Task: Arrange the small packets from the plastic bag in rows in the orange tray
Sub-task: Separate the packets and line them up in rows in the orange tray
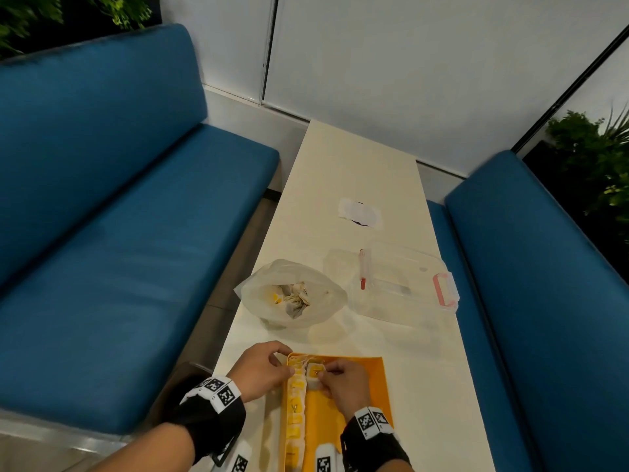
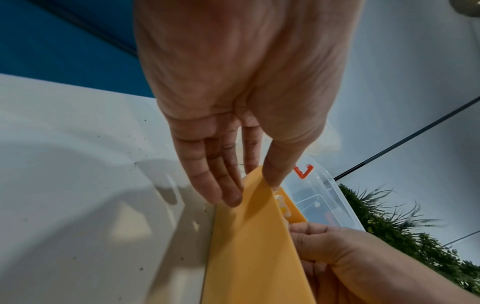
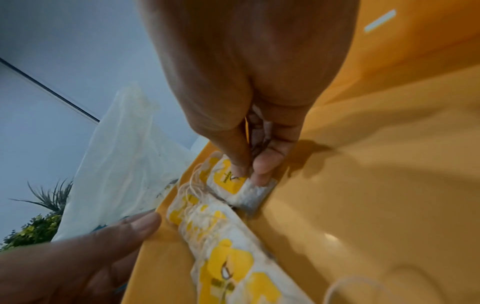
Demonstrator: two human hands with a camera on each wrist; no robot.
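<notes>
A: From the head view, what is seen to be done, and why?

B: The orange tray is set at the near end of the table. One row of packets is laid along its left wall, presumably so that the wall keeps the line straight. A further packet is held at the far end, just beside that row, where a second row would be started. The plastic bag is left open beyond the tray, more packets being visible inside, so the task is judged far from finished. A clear lidded box lies to the bag's right.

A: And the left wrist view?

B: The left hand is shown with fingers straight against the outside of the tray wall and the thumb laid on its rim. Nothing is clasped; the tray is most likely being steadied.

A: The right wrist view?

B: The packet is pinched between thumb and fingertips of the right hand and is pressed down onto the tray floor, touching the end of the finished row. Loose strings are seen tangled over the row, which could be snagged.
</notes>
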